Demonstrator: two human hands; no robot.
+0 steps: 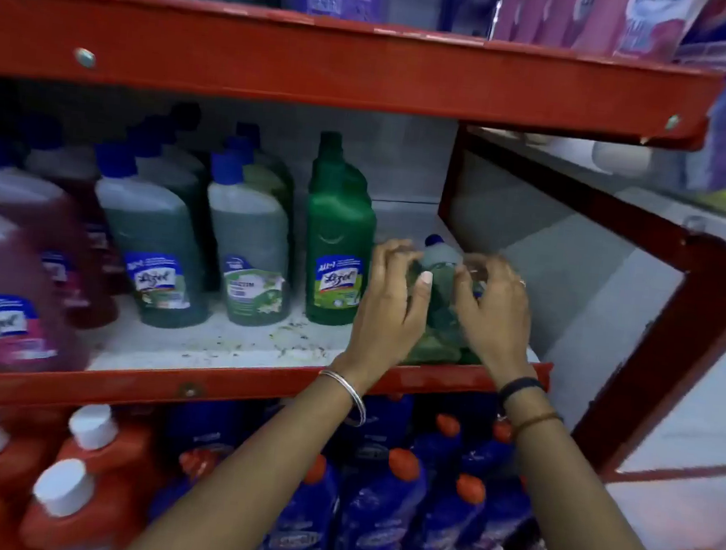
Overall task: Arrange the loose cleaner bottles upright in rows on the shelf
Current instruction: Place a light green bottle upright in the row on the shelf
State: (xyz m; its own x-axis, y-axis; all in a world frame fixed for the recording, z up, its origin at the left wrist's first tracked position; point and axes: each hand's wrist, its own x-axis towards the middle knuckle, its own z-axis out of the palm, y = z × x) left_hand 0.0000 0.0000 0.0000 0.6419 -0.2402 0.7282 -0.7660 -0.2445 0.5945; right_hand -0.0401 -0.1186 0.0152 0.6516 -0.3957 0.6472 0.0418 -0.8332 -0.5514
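On the middle shelf (220, 352), at its far left, stand maroon cleaner bottles (10, 285) with blue caps, badly blurred. Next come rows of grey-green bottles (249, 237), upright, then a dark green bottle (338, 246) with a green cap. Just right of it, near the shelf's front right corner, a small green bottle (440, 277) (blue cap, upright or nearly so) sits between both hands. The left hand (389, 304) curls around its left side, thumb across the front; the right hand (495, 314) cups its right side. Below are orange bottles (78, 491) and blue bottles (374, 511).
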